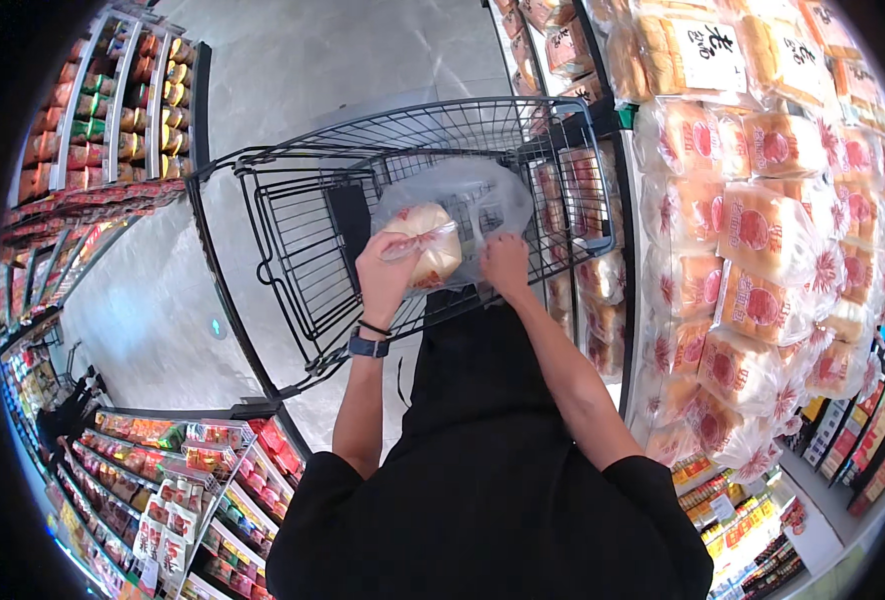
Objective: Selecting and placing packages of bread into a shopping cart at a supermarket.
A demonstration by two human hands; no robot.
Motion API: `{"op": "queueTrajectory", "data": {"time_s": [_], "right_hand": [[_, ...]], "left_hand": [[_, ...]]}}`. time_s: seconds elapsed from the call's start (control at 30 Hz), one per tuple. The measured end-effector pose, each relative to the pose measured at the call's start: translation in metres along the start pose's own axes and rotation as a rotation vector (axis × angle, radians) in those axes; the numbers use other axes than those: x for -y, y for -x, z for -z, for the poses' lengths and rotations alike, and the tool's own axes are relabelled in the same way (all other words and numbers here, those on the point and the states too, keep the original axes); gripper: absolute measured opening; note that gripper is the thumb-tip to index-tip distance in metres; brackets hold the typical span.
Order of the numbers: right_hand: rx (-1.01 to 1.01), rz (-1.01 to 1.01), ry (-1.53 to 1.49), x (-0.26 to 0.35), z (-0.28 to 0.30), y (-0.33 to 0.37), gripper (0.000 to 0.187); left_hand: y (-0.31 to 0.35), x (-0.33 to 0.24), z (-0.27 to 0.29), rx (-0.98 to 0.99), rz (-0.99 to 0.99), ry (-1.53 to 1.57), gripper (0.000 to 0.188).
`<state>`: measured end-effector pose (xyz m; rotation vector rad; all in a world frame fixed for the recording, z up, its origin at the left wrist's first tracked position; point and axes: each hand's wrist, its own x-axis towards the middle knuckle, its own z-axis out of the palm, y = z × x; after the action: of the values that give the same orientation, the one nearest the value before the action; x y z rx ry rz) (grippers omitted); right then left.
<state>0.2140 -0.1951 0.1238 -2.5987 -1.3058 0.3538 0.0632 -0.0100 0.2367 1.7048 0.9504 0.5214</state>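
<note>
In front of me stands a dark wire shopping cart [303, 250]. My left hand [385, 268], with a watch on its wrist, is closed on the gathered clear wrapper of a packaged bread loaf [435, 258]. The pale, rounded loaf hangs just right of that hand, over the cart. My right hand [506, 264] is closed on the edge of a thin translucent plastic bag [508, 195]. The bag spreads open inside the cart, behind and to the right of the loaf. Whether the loaf is partly inside the bag I cannot tell.
Close on the right rises a tall stack of packaged bread loaves [753, 235]. Shelves of packaged goods [113, 110] stand at the far left, and a rack of red packets [203, 480] is at the lower left. Grey tiled floor [333, 50] runs beyond the cart.
</note>
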Motion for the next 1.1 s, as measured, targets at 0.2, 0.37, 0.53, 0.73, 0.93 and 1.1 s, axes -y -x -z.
{"op": "queueTrajectory", "data": {"time_s": [0.2,0.37,0.53,0.73,0.93,1.1], "right_hand": [[-0.146,-0.482,-0.524,-0.025,0.020,0.007,0.025],[-0.074,-0.568,-0.706,-0.030,0.033,0.008,0.031],[-0.097,-0.663,-0.648,-0.021,0.041,0.008,0.029],[-0.072,-0.674,-0.801,-0.025,0.043,0.015,0.025],[-0.101,-0.633,-0.878,-0.030,0.031,0.020,0.017],[-0.123,-0.608,-0.989,-0.036,0.023,0.017,0.017]], "left_hand": [[-0.030,0.032,-0.043,0.023,-0.053,-0.044,0.023],[-0.054,0.109,-0.096,0.185,-0.053,-0.101,0.022],[-0.058,0.160,-0.114,0.237,-0.108,-0.413,0.021],[-0.043,0.184,-0.106,0.222,0.041,-0.413,0.016],[-0.024,0.184,-0.091,0.265,0.297,-0.467,0.023],[-0.011,0.213,-0.067,0.282,0.266,-0.443,0.025]]}}
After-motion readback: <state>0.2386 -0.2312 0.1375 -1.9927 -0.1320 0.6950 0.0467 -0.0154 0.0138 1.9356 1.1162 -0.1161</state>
